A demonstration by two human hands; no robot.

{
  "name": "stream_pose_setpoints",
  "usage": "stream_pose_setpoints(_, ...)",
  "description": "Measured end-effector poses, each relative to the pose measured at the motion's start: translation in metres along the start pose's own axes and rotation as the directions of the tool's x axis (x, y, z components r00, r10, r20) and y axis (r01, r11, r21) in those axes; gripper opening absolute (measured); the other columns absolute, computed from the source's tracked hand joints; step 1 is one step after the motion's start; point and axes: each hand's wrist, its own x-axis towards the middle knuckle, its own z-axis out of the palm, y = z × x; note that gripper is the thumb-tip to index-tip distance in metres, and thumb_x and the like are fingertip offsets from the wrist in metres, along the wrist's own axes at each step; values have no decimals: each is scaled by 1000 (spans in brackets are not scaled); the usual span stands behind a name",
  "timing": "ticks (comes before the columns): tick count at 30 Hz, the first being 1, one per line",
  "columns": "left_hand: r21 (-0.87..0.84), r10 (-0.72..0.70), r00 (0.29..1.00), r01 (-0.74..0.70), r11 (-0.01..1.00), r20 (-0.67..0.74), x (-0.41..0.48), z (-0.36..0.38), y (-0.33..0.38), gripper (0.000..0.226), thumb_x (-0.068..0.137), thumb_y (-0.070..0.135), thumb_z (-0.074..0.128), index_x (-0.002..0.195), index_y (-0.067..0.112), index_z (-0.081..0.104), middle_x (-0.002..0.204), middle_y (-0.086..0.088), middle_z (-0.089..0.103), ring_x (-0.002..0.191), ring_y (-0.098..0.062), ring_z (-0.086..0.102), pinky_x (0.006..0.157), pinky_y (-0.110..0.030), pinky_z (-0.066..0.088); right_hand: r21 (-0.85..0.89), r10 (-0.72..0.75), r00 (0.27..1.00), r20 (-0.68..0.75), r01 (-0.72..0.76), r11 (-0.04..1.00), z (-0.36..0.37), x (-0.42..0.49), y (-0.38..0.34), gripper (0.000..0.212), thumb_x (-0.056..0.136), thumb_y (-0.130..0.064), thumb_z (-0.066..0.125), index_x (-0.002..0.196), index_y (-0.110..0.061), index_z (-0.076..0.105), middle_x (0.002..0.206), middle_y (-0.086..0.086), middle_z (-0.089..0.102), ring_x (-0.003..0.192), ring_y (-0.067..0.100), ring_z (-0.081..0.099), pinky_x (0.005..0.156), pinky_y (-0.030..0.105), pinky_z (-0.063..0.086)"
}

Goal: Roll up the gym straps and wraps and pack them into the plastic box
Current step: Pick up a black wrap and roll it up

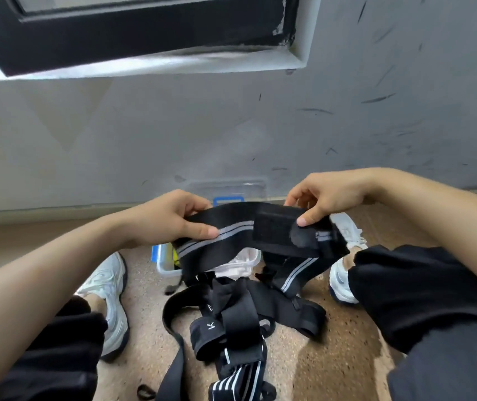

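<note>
Many straps (240,316) lie heaped on the floor (332,342), with the box (165,269) just beyond them. One wrap (231,228) spans left to right above the box. The right hand (327,195) pinches its Velcro end and the left hand (170,218) pinches its striped run. Rolling would run along that axis.

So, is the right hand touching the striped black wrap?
Touching. Head view: the right hand pinches the striped black wrap, thumb on its Velcro end.
</note>
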Motion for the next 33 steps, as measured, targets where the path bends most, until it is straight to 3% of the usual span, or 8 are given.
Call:
stream_pose_setpoints(6, -211, 31, 996, -49, 976, -85, 2, 16, 21, 38, 82, 22, 74, 108, -4, 69, 100, -26, 75, 86, -29, 70, 86, -45, 55, 236, -149, 976, -157, 184, 954, 13, -8, -38, 31, 89, -35, 76, 120, -29, 69, 114, -2, 72, 97, 11, 70, 90, 31, 58)
stream_pose_setpoints(10, -380, 39, 964, -142, 914, -264, 6, 22, 29, 21, 95, 11, 66, 112, 0, 70, 99, -15, 76, 87, -22, 72, 78, -32, 59, 337, -215, 956, -199, 273, 901, 19, -17, -62, 46, 80, -48, 82, 120, -30, 68, 116, 2, 69, 100, 26, 70, 88, 40, 61)
stream_pose_setpoints(16, -490, 19, 926, -216, 845, -376, 3, 23, 39, 20, 98, 3, 60, 116, 5, 69, 100, -10, 78, 86, -18, 75, 69, -23, 57, 412, -180, 873, -453, 384, 826, 27, -7, -67, 21, 90, -13, 76, 110, -12, 70, 88, 9, 72, 72, 13, 67, 76, 32, 58)
stream_pose_setpoints(19, -363, 28, 888, -216, 907, -459, 2, 20, 41, 20, 93, -1, 69, 111, 8, 70, 99, -17, 78, 84, -21, 74, 75, -30, 60, 465, -109, 858, -503, 375, 802, 23, -3, -64, 12, 97, -9, 66, 104, 0, 70, 80, 14, 67, 71, 18, 63, 77, 36, 54)
stream_pose_setpoints(22, 4, 149, 779, -185, 983, -609, 3, 14, 34, 35, 79, 9, 87, 107, 16, 68, 89, -8, 74, 74, -13, 67, 74, -29, 57, 517, -67, 858, -509, 367, 773, 20, -3, -63, 24, 103, -16, 57, 106, 2, 71, 86, 13, 66, 77, 19, 59, 82, 39, 52)
stream_pose_setpoints(25, 314, 378, 707, -228, 922, -597, 1, 10, 33, 64, 71, 21, 94, 123, 26, 57, 110, 8, 66, 98, -7, 63, 78, -26, 55, 568, -32, 871, -491, 348, 746, 19, -3, -65, 39, 107, -30, 48, 110, 0, 72, 100, 26, 71, 88, 23, 63, 96, 46, 54)
stream_pose_setpoints(28, 350, 437, 681, -272, 896, -588, 3, 7, 34, 79, 72, 24, 92, 138, 33, 50, 126, 7, 59, 114, -9, 59, 88, -28, 52, 627, -45, 900, -435, 338, 702, 18, -3, -67, 51, 107, -39, 43, 114, 4, 70, 114, 28, 70, 97, 26, 65, 99, 48, 52)
stream_pose_setpoints(33, 215, 406, 680, -351, 912, -611, 4, 1, 39, 40, 80, 6, 86, 115, 20, 72, 84, 7, 65, 70, -10, 58, 66, -22, 49, 654, -85, 927, -364, 319, 686, 17, -4, -67, 50, 107, -41, 40, 113, -3, 72, 117, 22, 71, 100, 23, 65, 104, 50, 48)
